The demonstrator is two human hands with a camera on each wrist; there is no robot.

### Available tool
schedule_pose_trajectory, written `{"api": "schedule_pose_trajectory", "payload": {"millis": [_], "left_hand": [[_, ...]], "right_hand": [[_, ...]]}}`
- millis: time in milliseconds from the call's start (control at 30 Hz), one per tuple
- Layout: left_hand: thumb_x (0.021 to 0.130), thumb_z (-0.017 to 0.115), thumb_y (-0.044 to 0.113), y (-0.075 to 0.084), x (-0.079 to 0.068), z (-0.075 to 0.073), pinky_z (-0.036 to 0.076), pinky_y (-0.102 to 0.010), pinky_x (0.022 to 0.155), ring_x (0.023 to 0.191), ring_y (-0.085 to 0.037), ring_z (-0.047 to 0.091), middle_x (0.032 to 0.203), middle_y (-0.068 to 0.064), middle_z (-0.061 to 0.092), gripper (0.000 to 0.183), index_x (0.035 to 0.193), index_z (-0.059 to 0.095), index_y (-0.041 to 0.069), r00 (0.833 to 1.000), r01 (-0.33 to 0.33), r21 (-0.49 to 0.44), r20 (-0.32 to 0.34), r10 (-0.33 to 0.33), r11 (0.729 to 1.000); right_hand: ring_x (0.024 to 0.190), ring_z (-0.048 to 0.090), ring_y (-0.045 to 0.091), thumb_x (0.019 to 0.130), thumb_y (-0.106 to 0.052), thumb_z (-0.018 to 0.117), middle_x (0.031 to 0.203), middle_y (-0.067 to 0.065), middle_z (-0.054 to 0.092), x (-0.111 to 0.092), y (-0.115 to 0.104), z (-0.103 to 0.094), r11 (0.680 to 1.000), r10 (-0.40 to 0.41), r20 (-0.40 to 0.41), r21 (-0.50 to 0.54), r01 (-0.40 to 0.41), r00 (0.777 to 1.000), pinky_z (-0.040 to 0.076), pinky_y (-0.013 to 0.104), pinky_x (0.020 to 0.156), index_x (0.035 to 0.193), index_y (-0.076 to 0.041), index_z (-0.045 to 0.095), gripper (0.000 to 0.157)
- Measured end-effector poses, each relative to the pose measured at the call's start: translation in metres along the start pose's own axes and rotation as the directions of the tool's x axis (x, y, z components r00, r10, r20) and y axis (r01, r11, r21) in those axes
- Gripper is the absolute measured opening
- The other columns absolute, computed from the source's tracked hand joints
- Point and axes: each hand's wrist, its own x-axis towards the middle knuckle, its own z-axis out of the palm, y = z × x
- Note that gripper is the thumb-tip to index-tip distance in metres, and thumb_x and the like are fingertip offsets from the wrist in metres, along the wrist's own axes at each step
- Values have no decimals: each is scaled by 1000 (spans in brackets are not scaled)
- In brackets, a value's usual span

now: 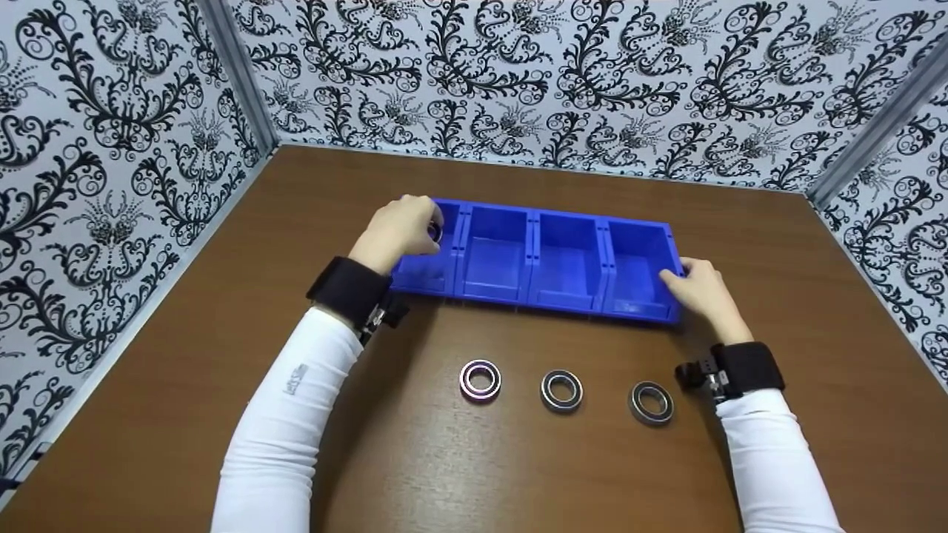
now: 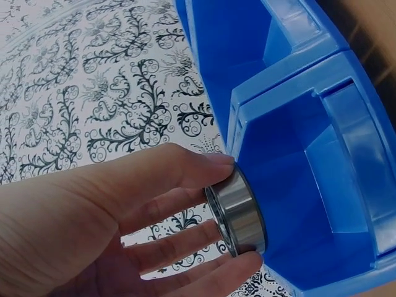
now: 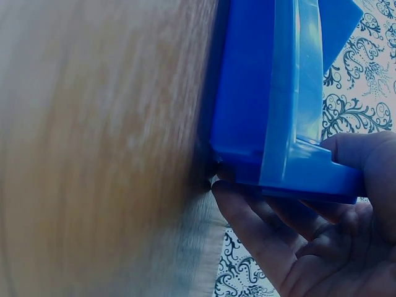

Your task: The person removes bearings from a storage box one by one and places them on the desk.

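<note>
My left hand (image 1: 404,233) pinches a metal ball bearing (image 2: 238,210) between thumb and fingers, over the leftmost compartment of the blue bin (image 1: 566,302). In the left wrist view the bearing's shiny outer ring faces the bin's opening. At the bin's right end, my right hand (image 1: 700,292) grips the side wall, with the thumb over the rim and the fingers against the outside, as the right wrist view shows. Three more bearings lie on the table in front of the bin: a left one (image 1: 480,380), a middle one (image 1: 561,391) and a right one (image 1: 651,403).
The bin has several compartments in a row, parted by upright dividers. It stands on a brown wooden table (image 1: 415,466). Black-and-white patterned panels (image 1: 518,81) with grey corner posts rise behind and at both sides.
</note>
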Motion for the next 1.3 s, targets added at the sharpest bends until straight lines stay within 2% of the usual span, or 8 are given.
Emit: {"api": "schedule_pose_trajectory", "payload": {"millis": [267, 600, 1033, 1300], "left_hand": [[78, 67, 4, -1, -11, -3, 54, -53, 90, 101, -33, 65, 116, -14, 72, 37, 114, 77, 4, 1000, 9, -29, 4, -9, 1000], [80, 68, 4, 0, -22, -5, 53, -52, 90, 102, -32, 64, 120, -15, 71, 38, 117, 77, 3, 1000, -7, -46, 15, 8, 999], [81, 71, 7, -1, -35, -5, 53, -52, 89, 101, -33, 63, 115, -17, 70, 34, 115, 76, 3, 1000, -14, -40, 22, 15, 999], [82, 74, 9, 0, -42, -5, 53, -52, 90, 101, -34, 63, 115, -17, 70, 35, 116, 76, 2, 999, -15, -50, 38, 17, 999]], "right_hand": [[108, 63, 48, 104, -19, 53, 125, 41, 62, 0, 0, 0, 1000, -1, 1, -1, 1, 1000, 49, 58, 96, 133, 19, 55, 48], [101, 65, 42, 104, -19, 53, 118, 37, 66, 0, 1, -1, 1000, -8, -6, -2, 8, 1000, 50, 52, 89, 128, 18, 59, 45], [110, 63, 49, 104, -21, 52, 124, 39, 64, -1, -1, -1, 1000, 1, -1, -4, -1, 1000, 47, 59, 98, 133, 17, 57, 48], [110, 64, 48, 105, -21, 51, 126, 40, 62, -2, -2, -1, 1000, 14, 12, -3, -14, 1000, 48, 58, 97, 136, 18, 54, 50]]}}
